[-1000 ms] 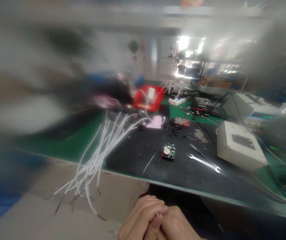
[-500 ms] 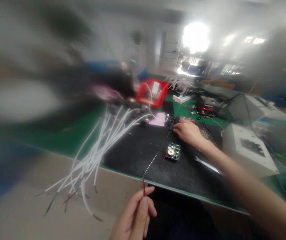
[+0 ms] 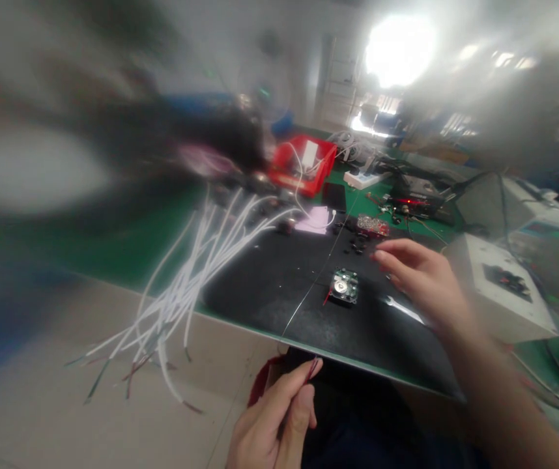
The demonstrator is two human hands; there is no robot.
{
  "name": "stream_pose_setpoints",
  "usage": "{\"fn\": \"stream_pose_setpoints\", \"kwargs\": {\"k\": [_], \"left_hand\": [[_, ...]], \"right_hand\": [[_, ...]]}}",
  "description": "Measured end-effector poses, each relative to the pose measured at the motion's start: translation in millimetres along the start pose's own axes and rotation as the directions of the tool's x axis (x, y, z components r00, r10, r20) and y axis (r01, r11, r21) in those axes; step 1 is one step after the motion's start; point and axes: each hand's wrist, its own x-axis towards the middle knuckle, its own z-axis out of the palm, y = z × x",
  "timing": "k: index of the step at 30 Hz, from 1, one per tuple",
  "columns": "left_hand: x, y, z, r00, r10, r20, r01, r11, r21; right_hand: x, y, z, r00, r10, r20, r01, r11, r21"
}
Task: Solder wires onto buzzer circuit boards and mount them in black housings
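My left hand point(image 3: 279, 413) is closed in a pinch below the table's front edge, holding thin dark-red wires point(image 3: 313, 368) between thumb and fingers. Over the right side of the black mat point(image 3: 255, 293) is my right hand point(image 3: 419, 270), its thumb and forefinger drawn together. Whatever sits at those fingertips is too small to make out. Several small black parts point(image 3: 358, 245) lie just left of that hand. A small green circuit board point(image 3: 344, 285) with a round silver part and a short red wire rests on the mat. Beside it, partly under my right forearm, lies a wrench point(image 3: 404, 310).
White cables point(image 3: 186, 280) hang over the table edge at left, ends stripped. Behind stand a red bin point(image 3: 303, 185), a pink paper pad point(image 3: 313, 220) and a power strip point(image 3: 362, 179). A white box-shaped device point(image 3: 499, 286) is at right. A thin line crosses the mat.
My right hand has pulled back rightward from the small black parts, uncovering them. My left hand has shifted slightly right with the wires, which now tilt to the right.
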Motion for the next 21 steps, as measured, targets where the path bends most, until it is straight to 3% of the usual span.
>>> {"fn": "stream_pose_setpoints", "kwargs": {"k": [1,2,4,6,8,15,21], "left_hand": [[-1.2,0.5,1.1,0.999,0.042,0.019,-0.043,0.999,0.019],[-2.5,0.9,2.5,0.995,0.086,0.047,-0.088,0.995,0.037],[-5.4,1.7,6.0,0.980,0.156,0.126,-0.166,0.984,0.070],[-8.3,2.2,10.2,0.961,0.191,0.198,-0.212,0.973,0.090],[-10.9,2.6,14.3,0.947,0.209,0.244,-0.237,0.967,0.094],[-13.2,1.8,21.8,0.921,0.236,0.311,-0.273,0.959,0.081],[-11.8,0.9,22.2,0.908,0.274,0.316,-0.330,0.934,0.139]], "right_hand": [[-27.4,-3.7,-1.0,0.999,0.047,0.011,-0.048,0.993,0.110],[-54.8,-7.7,0.7,0.988,0.154,0.026,-0.153,0.919,0.363],[-103.8,-16.4,10.3,0.945,0.274,0.179,-0.323,0.696,0.641],[-138.6,-23.7,23.3,0.911,0.314,0.267,-0.400,0.515,0.758],[-157.3,-28.3,34.3,0.897,0.326,0.299,-0.420,0.416,0.806],[-164.6,-34.3,41.8,0.882,0.300,0.363,-0.448,0.297,0.843],[-170.8,-33.1,45.2,0.887,0.299,0.351,-0.437,0.305,0.846]]}}
